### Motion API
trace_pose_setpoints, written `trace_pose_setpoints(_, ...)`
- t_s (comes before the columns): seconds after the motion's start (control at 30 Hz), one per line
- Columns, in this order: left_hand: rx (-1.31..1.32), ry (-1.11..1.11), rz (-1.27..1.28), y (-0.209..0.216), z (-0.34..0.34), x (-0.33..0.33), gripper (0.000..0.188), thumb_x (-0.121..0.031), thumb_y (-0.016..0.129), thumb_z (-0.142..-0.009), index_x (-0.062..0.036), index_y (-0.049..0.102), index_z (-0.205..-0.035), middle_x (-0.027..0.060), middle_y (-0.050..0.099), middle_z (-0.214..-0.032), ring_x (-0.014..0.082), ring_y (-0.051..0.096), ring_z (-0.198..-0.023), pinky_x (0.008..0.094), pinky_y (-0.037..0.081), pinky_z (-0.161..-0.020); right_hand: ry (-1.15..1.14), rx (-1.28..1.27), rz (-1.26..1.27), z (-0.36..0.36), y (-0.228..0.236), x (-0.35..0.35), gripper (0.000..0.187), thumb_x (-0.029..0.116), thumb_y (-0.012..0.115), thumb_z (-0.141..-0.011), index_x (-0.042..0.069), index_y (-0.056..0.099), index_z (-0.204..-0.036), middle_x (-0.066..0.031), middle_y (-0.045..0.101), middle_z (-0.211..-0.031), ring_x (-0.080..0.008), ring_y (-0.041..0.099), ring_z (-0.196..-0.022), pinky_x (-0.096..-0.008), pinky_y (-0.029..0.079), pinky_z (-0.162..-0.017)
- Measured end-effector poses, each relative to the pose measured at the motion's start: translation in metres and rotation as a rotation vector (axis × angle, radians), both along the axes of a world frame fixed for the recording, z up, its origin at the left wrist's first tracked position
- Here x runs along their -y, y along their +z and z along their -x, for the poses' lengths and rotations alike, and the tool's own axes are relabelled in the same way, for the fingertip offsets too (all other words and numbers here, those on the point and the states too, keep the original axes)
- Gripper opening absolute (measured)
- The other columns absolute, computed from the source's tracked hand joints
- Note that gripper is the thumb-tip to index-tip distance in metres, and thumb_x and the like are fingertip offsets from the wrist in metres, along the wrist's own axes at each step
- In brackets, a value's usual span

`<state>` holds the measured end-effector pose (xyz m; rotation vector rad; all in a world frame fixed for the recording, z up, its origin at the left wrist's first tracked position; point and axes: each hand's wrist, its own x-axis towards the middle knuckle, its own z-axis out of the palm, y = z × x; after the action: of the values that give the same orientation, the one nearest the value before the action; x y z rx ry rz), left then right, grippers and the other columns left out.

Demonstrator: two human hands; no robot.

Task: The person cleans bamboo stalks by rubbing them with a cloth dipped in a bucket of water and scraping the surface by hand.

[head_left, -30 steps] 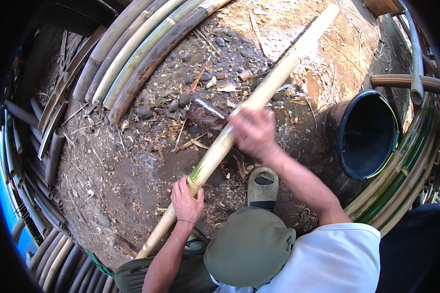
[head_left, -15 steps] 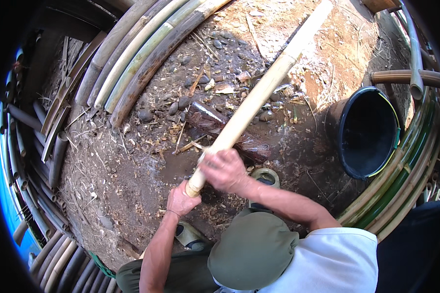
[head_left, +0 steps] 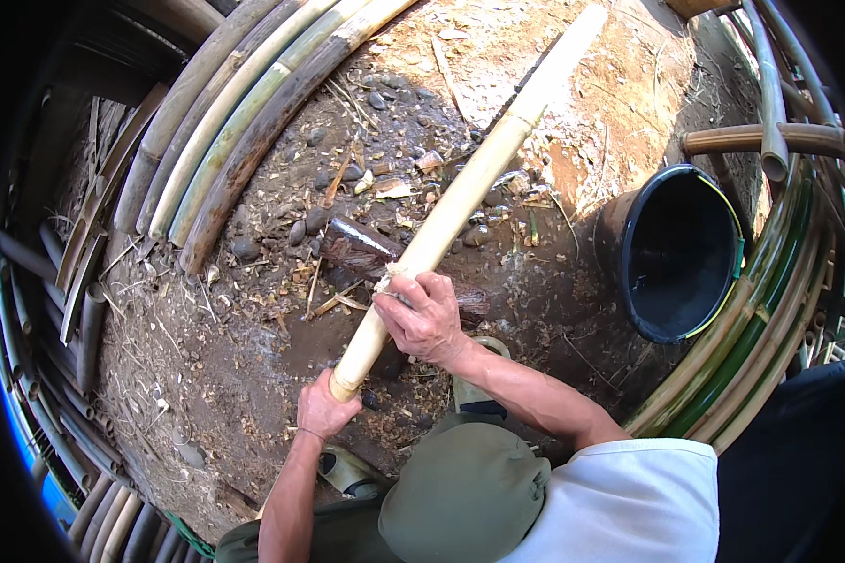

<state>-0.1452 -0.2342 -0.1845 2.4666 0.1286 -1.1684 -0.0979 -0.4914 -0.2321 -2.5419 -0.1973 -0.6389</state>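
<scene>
A long pale bamboo pole (head_left: 483, 159) slants from the lower left toward the far right, across a dark, wet log (head_left: 359, 246). My left hand (head_left: 327, 405) is closed round its near end. Farther up the pole, my right hand (head_left: 421, 317) lies curled over its top side with a pale fibrous wad (head_left: 393, 274) at the fingertips. The palm side of that hand is hidden, so how much of the wad it covers does not show.
A black bucket (head_left: 632, 281) stands tilted on the right beside stacked bamboo poles (head_left: 714, 366). More poles (head_left: 218, 141) lie at the upper left, and cut lengths (head_left: 89, 328) are piled along the left. Stones (head_left: 245, 249) and shavings litter the ground. An olive cap (head_left: 469, 493) fills the lower middle.
My right hand has slid up the pole, away from my left hand, and more of the near end shows between them. My left hand keeps its hold. The whole view has shifted slightly.
</scene>
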Motion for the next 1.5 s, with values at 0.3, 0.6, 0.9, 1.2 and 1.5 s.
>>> trace_pose_setpoints(0.3, -0.062, 0.018, 0.101, 0.004, -0.009, 0.002, 0.049, -0.036, 0.077, -0.067, -0.0060, 0.066, -0.104, 0.0232, 0.072, -0.096, 0.0429, 0.069, -0.092, 0.0499, 0.056, -0.082, -0.474, 0.058, 0.180, -0.162, -0.002, 0.207, 0.021, 0.029, 0.068, -0.094, 0.011, 0.076, -0.088, -0.0111, 0.068, -0.102, -0.0232, 0.059, -0.089, -0.0384, 0.045, -0.082)
trace_pose_setpoints(0.6, 0.491, -0.164, -0.060, 0.008, 0.037, 0.026, 0.072, -0.016, 0.072, -0.079, -0.0018, 0.039, -0.142, 0.0233, 0.050, -0.126, 0.0427, 0.051, -0.117, 0.0505, 0.043, -0.102, 0.143, -0.242, -0.051, 0.052, 0.036, -0.066, 0.034, 0.026, 0.073, -0.085, 0.009, 0.071, -0.115, -0.0086, 0.059, -0.115, -0.0253, 0.053, -0.096, -0.0386, 0.041, -0.078)
trace_pose_setpoints(0.9, 0.004, -0.043, -0.021, 0.010, 0.000, 0.003, 0.054, -0.040, 0.078, -0.074, -0.0095, 0.065, -0.116, 0.0229, 0.073, -0.097, 0.0421, 0.070, -0.093, 0.0488, 0.055, -0.085, -0.243, 0.035, 0.182, -0.143, 0.022, 0.177, 0.014, 0.027, 0.073, -0.091, 0.013, 0.075, -0.094, -0.0075, 0.067, -0.093, -0.0206, 0.058, -0.074, -0.0361, 0.048, -0.073)
trace_pose_setpoints(1.2, -0.017, -0.058, 0.109, -0.004, -0.002, -0.012, 0.050, -0.039, 0.076, -0.071, -0.0047, 0.066, -0.106, 0.0253, 0.072, -0.098, 0.0437, 0.069, -0.094, 0.0494, 0.055, -0.087, 0.213, -0.006, -0.007, 0.027, 0.023, -0.061, 0.008, 0.019, 0.061, -0.088, 0.014, 0.067, -0.085, -0.0033, 0.060, -0.092, -0.0198, 0.055, -0.078, -0.0361, 0.042, -0.068)
trace_pose_setpoints(1.5, 0.068, -0.056, 0.066, 0.001, 0.000, -0.001, 0.050, -0.038, 0.078, -0.070, -0.0054, 0.066, -0.107, 0.0231, 0.073, -0.092, 0.0430, 0.071, -0.088, 0.0495, 0.057, -0.082, -0.281, 0.052, 0.130, -0.135, 0.006, 0.153, 0.010, 0.016, 0.068, -0.087, 0.013, 0.071, -0.078, -0.0024, 0.068, -0.091, -0.0170, 0.056, -0.083, -0.0345, 0.040, -0.074)
